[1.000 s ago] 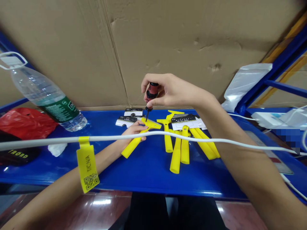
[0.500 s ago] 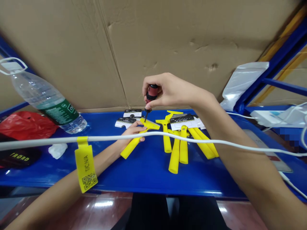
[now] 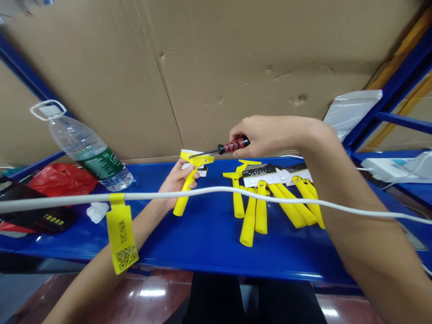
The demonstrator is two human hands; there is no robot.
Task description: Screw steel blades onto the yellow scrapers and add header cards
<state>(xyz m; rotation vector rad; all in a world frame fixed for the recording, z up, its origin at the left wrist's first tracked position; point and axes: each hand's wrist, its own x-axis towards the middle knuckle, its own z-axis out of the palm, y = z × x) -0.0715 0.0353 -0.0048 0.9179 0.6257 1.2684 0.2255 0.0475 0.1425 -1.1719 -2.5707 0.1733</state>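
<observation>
My left hand [image 3: 173, 181] is closed around the handle of a yellow T-shaped scraper [image 3: 185, 194], its wide head tilted up. In my right hand [image 3: 261, 134] is a screwdriver [image 3: 232, 146] with a red and black handle. Its shaft lies nearly level and points left, with the tip at the scraper's head; whether it touches cannot be made out. Right of my left hand, several more yellow scrapers [image 3: 249, 218] and handles lie on the blue table [image 3: 209, 243]. Black and white printed cards [image 3: 258, 176] lie among them, and another printed card [image 3: 202, 171] is partly hidden behind the held scraper.
A white cable [image 3: 286, 200] with a yellow tag [image 3: 122, 238] crosses the view in front of my arms. At left are a large water bottle [image 3: 101, 157], a red plastic bag [image 3: 60, 179] and crumpled white tissue [image 3: 97, 211]. A cardboard sheet [image 3: 216, 76] stands behind the table.
The screwdriver has swung from upright over the scraper to nearly level, as my right hand moved right. My left hand has tipped the scraper's head up. The view has shifted slightly.
</observation>
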